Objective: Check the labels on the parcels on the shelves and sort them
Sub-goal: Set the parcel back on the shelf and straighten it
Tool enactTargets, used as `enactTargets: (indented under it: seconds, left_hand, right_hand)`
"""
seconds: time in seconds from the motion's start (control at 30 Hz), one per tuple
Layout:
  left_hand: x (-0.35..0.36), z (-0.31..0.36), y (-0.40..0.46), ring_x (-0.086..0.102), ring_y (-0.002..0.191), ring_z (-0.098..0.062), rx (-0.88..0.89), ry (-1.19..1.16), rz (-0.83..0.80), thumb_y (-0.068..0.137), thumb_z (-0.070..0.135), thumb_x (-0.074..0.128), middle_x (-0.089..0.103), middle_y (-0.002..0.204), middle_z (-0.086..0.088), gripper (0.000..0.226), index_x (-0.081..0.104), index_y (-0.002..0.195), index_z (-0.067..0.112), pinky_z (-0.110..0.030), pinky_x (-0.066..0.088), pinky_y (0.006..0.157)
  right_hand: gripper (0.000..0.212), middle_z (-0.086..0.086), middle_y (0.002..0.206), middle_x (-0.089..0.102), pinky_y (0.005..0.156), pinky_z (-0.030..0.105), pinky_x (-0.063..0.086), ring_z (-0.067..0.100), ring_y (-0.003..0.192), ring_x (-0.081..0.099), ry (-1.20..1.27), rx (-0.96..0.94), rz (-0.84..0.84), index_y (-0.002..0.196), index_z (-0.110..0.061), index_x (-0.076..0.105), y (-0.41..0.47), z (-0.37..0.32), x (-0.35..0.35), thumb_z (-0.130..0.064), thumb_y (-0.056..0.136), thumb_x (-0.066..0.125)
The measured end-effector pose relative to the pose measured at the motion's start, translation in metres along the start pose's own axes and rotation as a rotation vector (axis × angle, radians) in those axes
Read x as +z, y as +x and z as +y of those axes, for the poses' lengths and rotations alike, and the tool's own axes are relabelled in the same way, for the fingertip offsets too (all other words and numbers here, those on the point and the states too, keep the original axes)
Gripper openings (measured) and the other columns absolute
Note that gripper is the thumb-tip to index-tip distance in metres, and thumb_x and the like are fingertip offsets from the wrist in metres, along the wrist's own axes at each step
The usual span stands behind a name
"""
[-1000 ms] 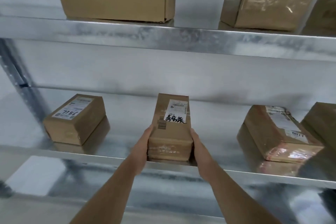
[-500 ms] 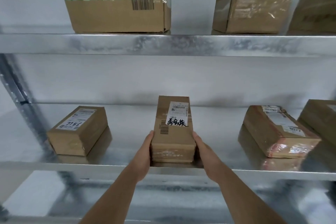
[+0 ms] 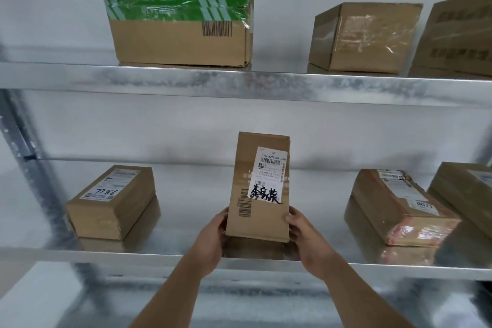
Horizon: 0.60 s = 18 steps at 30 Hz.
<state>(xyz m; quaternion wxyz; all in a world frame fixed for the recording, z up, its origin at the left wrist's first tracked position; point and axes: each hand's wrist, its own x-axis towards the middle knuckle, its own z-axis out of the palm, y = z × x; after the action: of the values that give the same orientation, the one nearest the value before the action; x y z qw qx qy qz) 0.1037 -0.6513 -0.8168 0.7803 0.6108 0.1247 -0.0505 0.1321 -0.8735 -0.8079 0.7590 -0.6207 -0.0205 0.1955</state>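
Item: narrow brown cardboard parcel [image 3: 257, 189], white label facing me, tilted up off the galvanised steel shelf [image 3: 80, 254] — my left hand [image 3: 213, 237] and right hand [image 3: 306, 234] grasping its lower sides — label check in hand; next, likely placing it by its label.

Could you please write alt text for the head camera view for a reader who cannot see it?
Two bare hands, left hand and right hand, hold a narrow brown cardboard parcel tilted up on a galvanised metal shelf, its white label facing the camera.

galvanised metal middle shelf [image 3: 186, 255]: labelled box [image 3: 111, 201] well left of the fingers, taped parcel [image 3: 399, 208] well right of them, another box [image 3: 468, 189] beyond it. upper shelf [image 3: 239, 82] above the fingers: green-taped carton [image 3: 178, 24], two cartons [image 3: 364, 37] at right.
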Motion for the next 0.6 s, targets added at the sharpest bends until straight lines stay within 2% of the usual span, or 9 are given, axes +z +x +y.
enactTargets:
  seconds: [0.1, 0.2, 0.27, 0.33, 0.43, 0.53, 0.6]
  left_hand:
    - [-0.0073, -0.0037, 0.0036, 0.067, 0.113, -0.027, -0.012, -0.046, -0.001, 0.109, 0.029, 0.027, 0.074, 0.118, -0.005, 0.044, 0.059, 0.14, 0.03, -0.044, 0.058, 0.088]
    - [-0.0082, -0.0062, 0.0045, 0.065, 0.119, -0.03, 0.005, -0.072, 0.012, 0.11, 0.026, 0.024, 0.072, 0.125, -0.009, 0.046, 0.058, 0.141, 0.031, -0.048, 0.056, 0.095]
    - [-0.0068, -0.0065, 0.0027, 0.066, 0.118, -0.03, 0.023, -0.059, 0.014, 0.11, 0.025, 0.021, 0.073, 0.123, -0.008, 0.048, 0.057, 0.141, 0.03, -0.053, 0.054, 0.1]
    - [-0.0066, -0.0063, 0.0012, 0.067, 0.117, -0.029, 0.025, -0.035, 0.021, 0.11, 0.024, 0.021, 0.074, 0.122, -0.006, 0.048, 0.056, 0.142, 0.031, -0.052, 0.055, 0.1]
    - [-0.0067, -0.0054, -0.0012, 0.068, 0.117, -0.027, 0.019, -0.012, 0.023, 0.111, 0.027, 0.02, 0.073, 0.125, -0.004, 0.048, 0.053, 0.144, 0.033, -0.051, 0.055, 0.101]
    - [-0.0065, -0.0051, -0.0021, 0.068, 0.117, -0.026, 0.023, -0.003, 0.011, 0.11, 0.028, 0.019, 0.073, 0.125, -0.003, 0.049, 0.053, 0.144, 0.034, -0.053, 0.054, 0.102]
    - [-0.0047, -0.004, -0.0036, 0.068, 0.117, -0.025, 0.028, 0.003, 0.0, 0.11, 0.031, 0.02, 0.073, 0.124, -0.002, 0.047, 0.055, 0.142, 0.034, -0.053, 0.053, 0.102]
  right_hand:
    - [0.039, -0.003, 0.12, 0.074, 0.068, 0.027, 0.056, 0.011, 0.093, 0.074, -0.033, -0.015, -0.063, 0.139, -0.036, 0.054, 0.001, 0.0004, -0.001, -0.022, 0.104, 0.048]
    - [0.055, -0.005, 0.121, 0.074, 0.051, 0.019, 0.048, 0.004, 0.083, 0.072, -0.103, -0.031, -0.104, 0.142, -0.04, 0.051, 0.0006, 0.0008, -0.0004, -0.022, 0.09, 0.056]
    - [0.06, -0.003, 0.125, 0.072, 0.052, 0.018, 0.049, 0.003, 0.083, 0.072, -0.132, -0.024, -0.119, 0.146, -0.039, 0.048, 0.0003, 0.0007, -0.0011, -0.021, 0.09, 0.056]
    - [0.053, -0.001, 0.126, 0.071, 0.054, 0.019, 0.051, 0.005, 0.084, 0.072, -0.131, -0.014, -0.109, 0.148, -0.038, 0.047, 0.0023, 0.0022, -0.0045, -0.014, 0.101, 0.048]
    - [0.051, -0.002, 0.125, 0.072, 0.058, 0.023, 0.051, 0.007, 0.089, 0.072, -0.134, 0.013, -0.112, 0.147, -0.041, 0.046, 0.0014, 0.0024, -0.0047, -0.015, 0.103, 0.045]
    - [0.059, -0.003, 0.125, 0.072, 0.062, 0.026, 0.047, 0.01, 0.093, 0.071, -0.135, 0.009, -0.11, 0.145, -0.044, 0.046, -0.0004, 0.0007, -0.0013, -0.026, 0.09, 0.057]
    - [0.066, -0.004, 0.125, 0.072, 0.066, 0.032, 0.041, 0.012, 0.098, 0.068, -0.135, 0.014, -0.106, 0.146, -0.046, 0.046, -0.0009, 0.0002, -0.0004, -0.032, 0.082, 0.058]
